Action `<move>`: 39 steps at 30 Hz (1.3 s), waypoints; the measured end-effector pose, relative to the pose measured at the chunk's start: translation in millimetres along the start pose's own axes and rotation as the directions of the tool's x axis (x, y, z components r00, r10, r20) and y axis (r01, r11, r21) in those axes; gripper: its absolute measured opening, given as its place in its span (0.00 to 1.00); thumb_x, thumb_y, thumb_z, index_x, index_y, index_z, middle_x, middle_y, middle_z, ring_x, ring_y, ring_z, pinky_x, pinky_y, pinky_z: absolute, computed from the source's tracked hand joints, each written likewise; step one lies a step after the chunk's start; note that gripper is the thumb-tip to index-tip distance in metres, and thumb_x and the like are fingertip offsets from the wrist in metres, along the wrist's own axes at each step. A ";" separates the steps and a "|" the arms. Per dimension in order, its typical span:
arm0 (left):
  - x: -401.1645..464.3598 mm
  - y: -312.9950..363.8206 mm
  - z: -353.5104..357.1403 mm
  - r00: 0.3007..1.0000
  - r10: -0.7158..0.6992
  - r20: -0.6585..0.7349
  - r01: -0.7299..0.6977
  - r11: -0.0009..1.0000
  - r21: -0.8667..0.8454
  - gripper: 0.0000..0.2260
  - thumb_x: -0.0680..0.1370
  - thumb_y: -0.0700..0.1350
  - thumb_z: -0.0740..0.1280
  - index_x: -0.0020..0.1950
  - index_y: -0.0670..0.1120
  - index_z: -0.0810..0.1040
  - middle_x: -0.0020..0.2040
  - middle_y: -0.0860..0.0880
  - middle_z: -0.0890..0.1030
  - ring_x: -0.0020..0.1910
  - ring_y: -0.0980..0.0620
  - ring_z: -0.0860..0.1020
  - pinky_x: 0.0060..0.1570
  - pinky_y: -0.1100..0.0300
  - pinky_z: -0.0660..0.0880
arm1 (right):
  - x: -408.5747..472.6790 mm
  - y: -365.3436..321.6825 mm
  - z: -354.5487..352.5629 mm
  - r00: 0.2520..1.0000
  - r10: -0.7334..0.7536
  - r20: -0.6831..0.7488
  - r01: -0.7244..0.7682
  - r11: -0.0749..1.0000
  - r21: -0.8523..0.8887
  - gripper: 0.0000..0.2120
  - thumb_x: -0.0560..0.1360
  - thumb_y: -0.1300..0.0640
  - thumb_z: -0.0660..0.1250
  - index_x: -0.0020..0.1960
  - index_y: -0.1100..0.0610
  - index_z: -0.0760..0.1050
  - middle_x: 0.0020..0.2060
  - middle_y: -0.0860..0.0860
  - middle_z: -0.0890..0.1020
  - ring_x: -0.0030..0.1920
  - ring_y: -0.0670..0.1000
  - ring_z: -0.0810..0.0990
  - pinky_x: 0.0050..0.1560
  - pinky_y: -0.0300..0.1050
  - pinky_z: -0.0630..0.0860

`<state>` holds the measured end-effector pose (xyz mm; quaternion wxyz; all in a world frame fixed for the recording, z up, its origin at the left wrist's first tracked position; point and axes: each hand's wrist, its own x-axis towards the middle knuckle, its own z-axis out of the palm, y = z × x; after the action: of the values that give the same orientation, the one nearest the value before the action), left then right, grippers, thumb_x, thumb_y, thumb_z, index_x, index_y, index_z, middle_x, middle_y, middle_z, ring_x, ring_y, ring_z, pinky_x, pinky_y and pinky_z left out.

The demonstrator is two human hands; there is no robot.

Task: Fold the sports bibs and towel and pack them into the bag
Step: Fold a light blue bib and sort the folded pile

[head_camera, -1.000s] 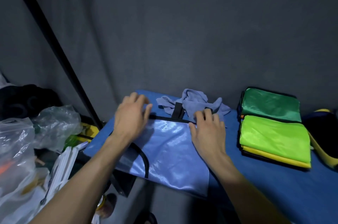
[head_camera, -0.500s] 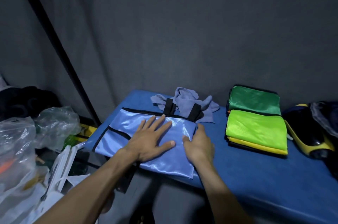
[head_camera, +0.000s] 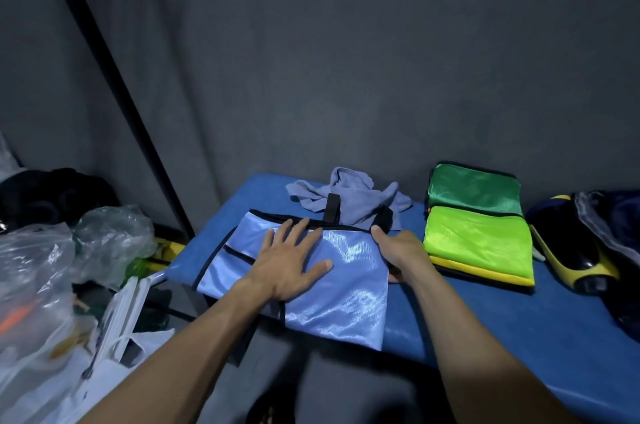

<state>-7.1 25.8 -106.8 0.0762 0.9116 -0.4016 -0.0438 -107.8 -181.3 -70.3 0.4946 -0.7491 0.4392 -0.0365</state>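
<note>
Overhanging the table's [head_camera: 485, 337] near edge, the blue bib [head_camera: 346, 285] may slip: left hand [head_camera: 287, 264] presses flat, fingers spread; right hand [head_camera: 398, 250] pinches its right edge.

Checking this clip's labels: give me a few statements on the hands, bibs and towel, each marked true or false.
1. The left hand lies flat on the light blue bib. True.
2. The towel is neatly folded. False: it lies crumpled behind the bib.
3. The right hand grips the bib's right edge. True.
4. The folded bibs are stacked left of the blue bib. False: they sit to its right.
</note>
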 end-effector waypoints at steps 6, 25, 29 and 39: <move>7.2 -7.7 2.4 0.993 0.006 0.114 -0.012 0.998 0.056 0.34 0.78 0.74 0.44 0.81 0.64 0.39 0.82 0.56 0.36 0.81 0.48 0.33 0.78 0.41 0.34 | -1.4 6.3 20.1 0.965 -0.123 -0.233 0.035 0.936 -0.351 0.22 0.82 0.40 0.59 0.57 0.59 0.76 0.57 0.59 0.81 0.57 0.62 0.80 0.54 0.53 0.78; 26.5 -14.7 0.4 0.992 0.119 0.053 -0.121 0.992 0.039 0.32 0.80 0.71 0.46 0.82 0.63 0.45 0.83 0.56 0.41 0.82 0.51 0.39 0.79 0.47 0.37 | -56.3 37.7 38.6 0.983 -0.181 0.024 0.157 0.905 0.395 0.10 0.72 0.64 0.72 0.50 0.54 0.80 0.45 0.51 0.87 0.48 0.56 0.86 0.54 0.56 0.82; 28.5 -13.8 3.1 0.991 0.120 0.056 -0.123 0.992 0.042 0.35 0.78 0.73 0.42 0.83 0.61 0.46 0.83 0.55 0.42 0.82 0.51 0.40 0.80 0.47 0.39 | -62.3 34.9 33.8 0.985 -0.161 0.059 0.102 0.825 0.556 0.13 0.76 0.71 0.67 0.54 0.56 0.80 0.48 0.55 0.87 0.52 0.59 0.85 0.55 0.57 0.82; 22.0 -51.5 -31.9 0.941 -0.037 -0.336 -0.184 0.778 -0.601 0.11 0.80 0.53 0.68 0.57 0.49 0.84 0.53 0.52 0.82 0.50 0.58 0.78 0.54 0.60 0.73 | -80.6 -42.0 41.5 0.933 -0.334 0.133 0.228 0.836 0.498 0.07 0.73 0.68 0.65 0.44 0.57 0.75 0.35 0.53 0.80 0.34 0.50 0.78 0.36 0.44 0.76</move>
<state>49.6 47.2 -84.7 0.4410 0.8122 -0.3815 -0.0183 -110.7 -90.7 -28.3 0.6964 -0.6608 0.2453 -0.1345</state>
